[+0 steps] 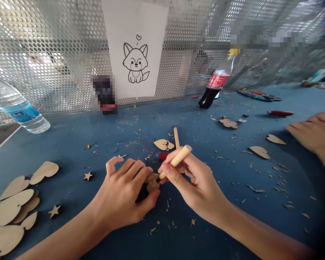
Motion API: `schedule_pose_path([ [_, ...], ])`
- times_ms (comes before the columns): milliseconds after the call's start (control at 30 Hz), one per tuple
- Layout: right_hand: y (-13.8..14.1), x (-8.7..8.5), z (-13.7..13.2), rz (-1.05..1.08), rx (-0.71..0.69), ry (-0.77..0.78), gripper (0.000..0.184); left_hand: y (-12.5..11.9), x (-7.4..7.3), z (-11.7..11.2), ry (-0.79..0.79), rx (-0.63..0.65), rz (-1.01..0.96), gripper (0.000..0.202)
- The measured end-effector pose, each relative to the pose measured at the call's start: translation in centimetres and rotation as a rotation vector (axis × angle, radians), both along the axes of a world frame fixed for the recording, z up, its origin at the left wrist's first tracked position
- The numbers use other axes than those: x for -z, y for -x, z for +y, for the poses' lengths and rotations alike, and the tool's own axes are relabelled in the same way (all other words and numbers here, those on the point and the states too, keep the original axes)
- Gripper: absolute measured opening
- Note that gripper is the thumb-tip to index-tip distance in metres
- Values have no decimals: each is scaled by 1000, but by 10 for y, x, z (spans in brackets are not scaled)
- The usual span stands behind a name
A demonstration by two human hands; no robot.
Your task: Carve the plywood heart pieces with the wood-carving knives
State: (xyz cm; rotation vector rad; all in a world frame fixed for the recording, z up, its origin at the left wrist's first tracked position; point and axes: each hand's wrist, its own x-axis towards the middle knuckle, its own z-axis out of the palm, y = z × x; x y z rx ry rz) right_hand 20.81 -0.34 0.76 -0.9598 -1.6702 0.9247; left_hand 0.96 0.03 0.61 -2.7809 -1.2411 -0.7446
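While left hand (128, 189) pinches small wooden piece (152, 185), right hand (197, 180) grips wooden-handled tool (181, 156).

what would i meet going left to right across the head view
Clear plastic bottle with blue label, farther tan wooden star, left hand holding small brown wooden piece, right hand holding pale cylindrical wooden handle, nearer right-side tan wooden heart, another person's hand.

Red bottle label (218, 81) and blue bottle label (22, 112) are illegible.
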Motion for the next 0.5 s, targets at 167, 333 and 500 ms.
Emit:
schedule_pose_path([
  [167,0,1,-1,-25,3,-21,11,0,0,-1,-3,6,-3,15],
  [333,2,2,-2,-104,40,-101,13,0,-1,1,14,3,4,15],
  [500,0,1,-1,-135,18,-94,14,1,-1,1,67,8,12,14],
])
